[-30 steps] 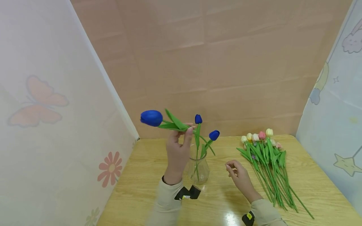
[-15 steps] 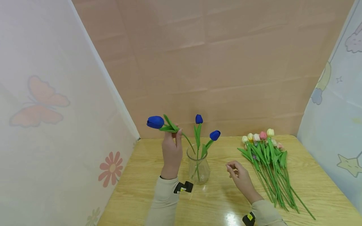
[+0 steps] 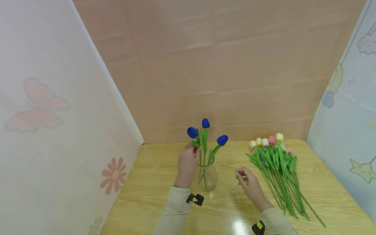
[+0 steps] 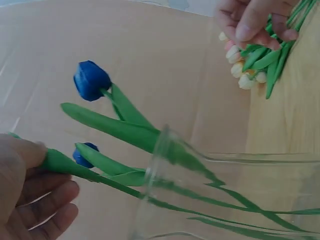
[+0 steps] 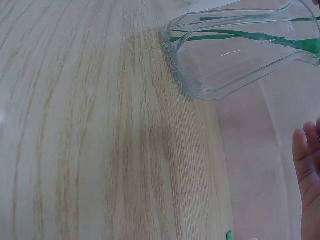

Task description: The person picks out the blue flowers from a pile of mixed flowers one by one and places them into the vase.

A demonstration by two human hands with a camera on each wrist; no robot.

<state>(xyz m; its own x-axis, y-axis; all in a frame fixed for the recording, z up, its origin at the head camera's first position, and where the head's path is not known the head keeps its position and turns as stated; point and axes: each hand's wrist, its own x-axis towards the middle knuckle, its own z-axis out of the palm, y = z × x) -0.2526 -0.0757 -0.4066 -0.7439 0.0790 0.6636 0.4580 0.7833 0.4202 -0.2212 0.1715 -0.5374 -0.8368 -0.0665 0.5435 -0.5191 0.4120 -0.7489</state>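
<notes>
My left hand [image 3: 187, 166] pinches a blue tulip [image 3: 192, 132] by its upper stem and leaves. In the left wrist view that stem runs from the left fingers [image 4: 52, 200] through the mouth of the clear glass vase [image 4: 250, 156]. Two other blue tulips stand in the vase, one upright at the back [image 3: 206, 123] and one leaning right [image 3: 222, 140]. To the right of the vase hangs my right hand [image 3: 249, 186], its fingers loosely curled around nothing. The right wrist view shows green stems [image 5: 215, 36] inside the glass.
A bunch of tulips [image 3: 279, 169] in white, yellow and pink, with long green stems, lies at the right of the wooden table [image 3: 144, 202]. A brown sheet [image 3: 235, 65] covers the back, and patterned white sheets stand at both sides.
My left hand first drew back left with the blue tulip, then came right to the vase. The tulip has turned from sideways to upright, stem into the vase. The right hand stays put.
</notes>
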